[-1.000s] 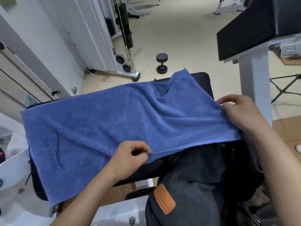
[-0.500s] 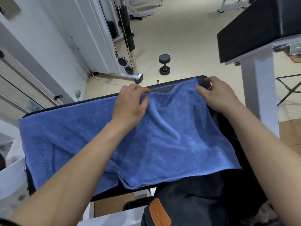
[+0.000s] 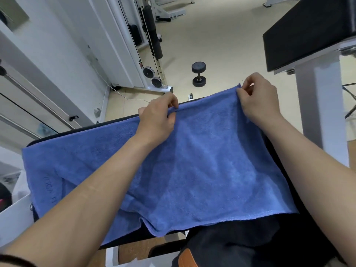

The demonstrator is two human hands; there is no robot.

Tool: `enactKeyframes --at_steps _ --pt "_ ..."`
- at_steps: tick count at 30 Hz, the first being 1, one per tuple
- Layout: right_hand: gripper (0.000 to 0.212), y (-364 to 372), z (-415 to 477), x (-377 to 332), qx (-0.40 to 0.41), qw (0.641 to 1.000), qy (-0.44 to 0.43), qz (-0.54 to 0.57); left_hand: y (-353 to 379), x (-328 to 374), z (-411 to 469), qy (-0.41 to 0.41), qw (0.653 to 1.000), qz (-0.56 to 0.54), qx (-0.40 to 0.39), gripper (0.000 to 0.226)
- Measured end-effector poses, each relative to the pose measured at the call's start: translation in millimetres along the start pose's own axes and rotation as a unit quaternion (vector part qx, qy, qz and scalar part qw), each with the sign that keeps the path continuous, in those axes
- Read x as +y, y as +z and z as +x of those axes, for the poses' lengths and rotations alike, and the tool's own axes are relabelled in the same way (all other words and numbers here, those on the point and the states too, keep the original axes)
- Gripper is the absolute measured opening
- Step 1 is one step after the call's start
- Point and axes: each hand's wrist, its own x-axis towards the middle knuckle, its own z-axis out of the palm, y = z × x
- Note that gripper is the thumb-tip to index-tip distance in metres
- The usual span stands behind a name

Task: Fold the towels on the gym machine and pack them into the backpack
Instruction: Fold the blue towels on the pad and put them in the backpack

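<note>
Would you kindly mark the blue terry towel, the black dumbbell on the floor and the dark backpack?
blue terry towel [image 3: 202, 170]: head view, flat middle of the cloth.
black dumbbell [image 3: 199, 74]: head view, handle between its heads.
dark backpack [image 3: 240, 241]: head view, upper fabric.

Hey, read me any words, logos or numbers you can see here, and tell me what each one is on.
Blue towel, left end: tone-on-tone lettering, too faint and partly covered to read.
Sticker on the white cable machine: too small to read.
Tan patch on the backpack: no legible text.
Nothing else shows readable text.
</note>
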Motion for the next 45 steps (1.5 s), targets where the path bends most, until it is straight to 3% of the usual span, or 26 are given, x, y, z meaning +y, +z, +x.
enactKeyframes --at_steps 3,5,8,12,14,16,19,21,23,25,27,29,30,32,33,36,38,41,45 --pt "0.011 4 0 2 0.017 0.998 -0.023 -0.047 4 -5 -7 0.01 0.993 0.078 0.084 0.03" --pt "0.021 5 -2 2 0.003 0.996 -0.034 -0.083 4 -2 -25 0.038 0.994 0.062 0.087 0.029" --pt "0.041 -3 -14 0 -0.053 0.991 -0.039 -0.117 3 17 -76 0.072 0.995 -0.067 -0.035 0.017" --pt "0.051 -36 -63 0 -0.114 0.983 -0.056 -0.135 -6 43 -167 -0.029 0.984 -0.128 -0.122 0.008" --pt "0.046 -55 -105 -5 -0.09 0.987 -0.07 -0.112 -7 47 -207 -0.083 0.978 -0.119 -0.153 0.026" --pt "0.042 -71 -154 -14 -0.068 0.989 -0.09 -0.098 -8 47 -236 -0.112 0.978 -0.042 -0.169 0.045" --pt "0.052 -83 -217 -19 -0.104 0.979 -0.108 -0.134 -13 47 -260 -0.164 0.963 -0.035 -0.21 0.051" --pt "0.066 -84 -248 -11 -0.133 0.973 -0.075 -0.174 -10 43 -269 -0.193 0.944 -0.083 -0.255 0.051" --pt "0.072 -88 -275 -1 -0.109 0.969 -0.033 -0.218 -3 36 -280 -0.286 0.868 -0.223 -0.339 0.057" --pt "0.07 -98 -307 6 -0.044 0.971 0.021 -0.233 7 27 -292 -0.362 0.791 -0.345 -0.352 0.063" --pt "0.071 -112 -339 19 -0.026 0.968 0.132 -0.211 12 23 -299 -0.349 0.805 -0.369 -0.306 0.06" --pt "0.085 -120 -371 32 -0.106 0.943 0.278 -0.146 10 37 -301 -0.311 0.843 -0.349 -0.266 0.045" --pt "0.092 -120 -383 37 -0.152 0.924 0.347 -0.056 10 46 -304 -0.301 0.85 -0.354 -0.249 0.04" --pt "0.088 -119 -398 40 -0.169 0.862 0.45 0.16 11 70 -314 -0.294 0.826 -0.421 -0.231 0.038" --pt "0.083 -121 -398 41 -0.146 0.843 0.47 0.216 16 83 -322 -0.299 0.807 -0.455 -0.228 0.037" --pt "0.079 -141 -383 63 -0.095 0.839 0.472 0.254 29 125 -348 -0.36 0.733 -0.525 -0.241 0.023" --pt "0.065 -164 -373 79 -0.094 0.87 0.445 0.192 39 150 -362 -0.398 0.698 -0.522 -0.287 0.019" --pt "0.051 -185 -371 102 -0.12 0.898 0.405 0.125 61 169 -376 -0.381 0.741 -0.43 -0.348 0.007" --pt "0.069 -169 -376 119 -0.151 0.9 0.382 0.144 79 159 -360 -0.381 0.768 -0.389 -0.337 0.01"
